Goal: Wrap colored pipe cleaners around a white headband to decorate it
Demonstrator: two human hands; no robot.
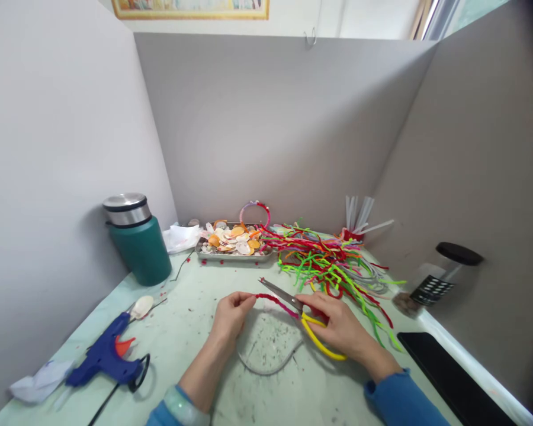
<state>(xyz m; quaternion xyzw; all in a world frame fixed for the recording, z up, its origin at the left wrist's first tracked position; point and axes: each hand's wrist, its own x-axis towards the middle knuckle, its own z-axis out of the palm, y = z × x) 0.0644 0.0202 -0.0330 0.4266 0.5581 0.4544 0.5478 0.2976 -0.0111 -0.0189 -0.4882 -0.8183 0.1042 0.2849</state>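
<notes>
My left hand [233, 315] is closed, pinching one end of a twisted red pipe cleaner [275, 300]. Its magenta end reaches my right hand [333, 322], which is closed around a pair of scissors [320, 343] with yellow handles. The dark blades point up and left, above the pipe cleaner; whether they are parted is hard to tell. Some of the right fingers are hidden behind the handles, so I cannot tell how firmly they hold the magenta end. Below the two hands, a thin grey curved strip [266, 373] lies on the table.
A metal tray [233, 257] of shells stands at the back, with a red-and-pink ring [266, 213] behind it. Loose pipe cleaners [328, 260] are heaped right of it. At left are a green flask [144, 251] and a blue glue gun [109, 358]; a jar [426, 290] stands at right.
</notes>
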